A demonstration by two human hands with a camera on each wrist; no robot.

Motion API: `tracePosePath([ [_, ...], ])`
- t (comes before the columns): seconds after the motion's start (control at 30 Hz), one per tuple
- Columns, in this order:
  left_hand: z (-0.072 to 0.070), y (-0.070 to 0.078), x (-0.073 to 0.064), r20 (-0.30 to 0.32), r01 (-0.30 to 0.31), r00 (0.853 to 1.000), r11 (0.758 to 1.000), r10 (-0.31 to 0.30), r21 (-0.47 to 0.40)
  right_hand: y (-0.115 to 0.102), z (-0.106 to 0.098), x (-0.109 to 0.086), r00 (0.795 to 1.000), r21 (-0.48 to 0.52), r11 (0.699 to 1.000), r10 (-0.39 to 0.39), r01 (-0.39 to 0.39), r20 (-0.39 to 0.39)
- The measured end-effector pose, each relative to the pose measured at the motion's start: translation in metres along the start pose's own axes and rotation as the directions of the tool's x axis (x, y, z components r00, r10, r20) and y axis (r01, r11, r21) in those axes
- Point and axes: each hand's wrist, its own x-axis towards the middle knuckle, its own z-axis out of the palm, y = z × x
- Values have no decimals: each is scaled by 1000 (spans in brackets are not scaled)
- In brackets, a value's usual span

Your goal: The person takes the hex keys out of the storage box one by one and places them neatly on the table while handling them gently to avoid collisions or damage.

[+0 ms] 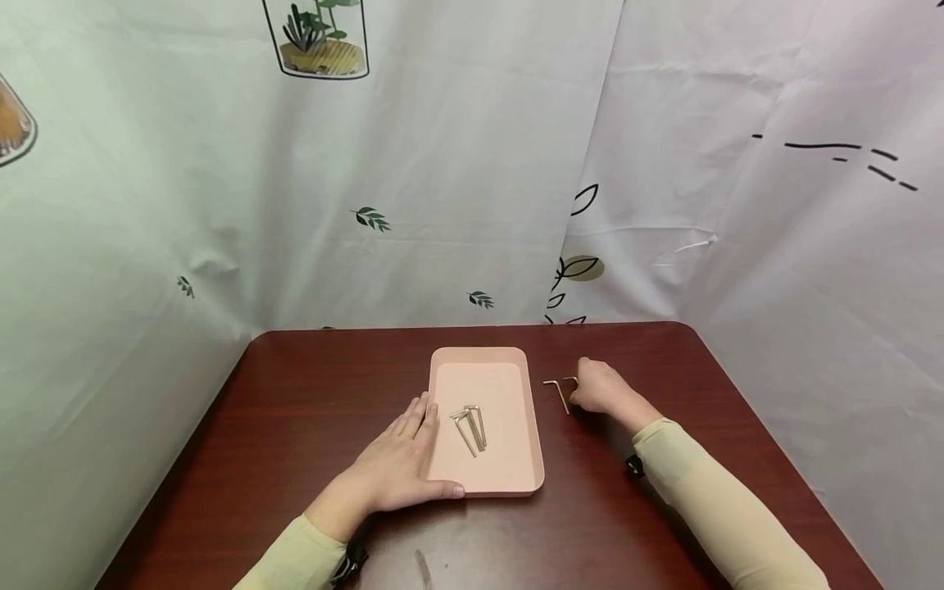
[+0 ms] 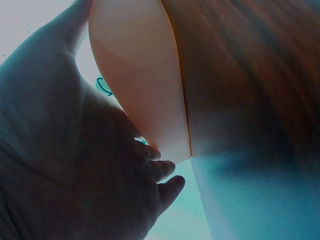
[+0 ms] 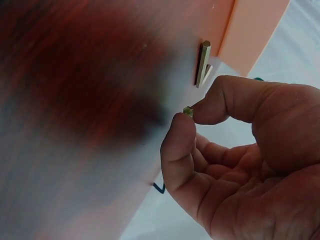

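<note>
A shallow pink tray (image 1: 487, 378) stands on the table with several brass-coloured hex keys (image 1: 474, 429) lying crossed inside it. My left hand (image 1: 394, 467) rests against the tray's near left corner, fingers along its left side and thumb at the front edge. The left wrist view shows fingertips touching the tray wall (image 2: 145, 65). Right of the tray, my right hand (image 1: 601, 387) pinches a hex key (image 3: 188, 111) between thumb and index finger; mostly its end shows. Another L-shaped hex key (image 1: 562, 397) lies on the table between that hand and the tray.
The dark red-brown table (image 1: 332, 377) has rounded far corners. White printed cloth (image 1: 442, 164) hangs behind it and along both sides. A faint grey mark (image 1: 423, 565) shows near the front of the table.
</note>
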Motion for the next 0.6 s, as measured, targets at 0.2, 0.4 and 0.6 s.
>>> tracePosePath([
  [0.2,0,1,0,9,3,1000,1000,-3,-5,-2,-1,-1,999,-3,1000,9,-9,34],
  [0.4,0,1,1,8,-4,1000,1000,4,2,-3,-2,-2,1000,-6,1000,4,-4,25],
  [0.6,0,0,0,3,1,1000,1000,-1,2,-2,2,2,1000,-35,999,-9,10,8],
])
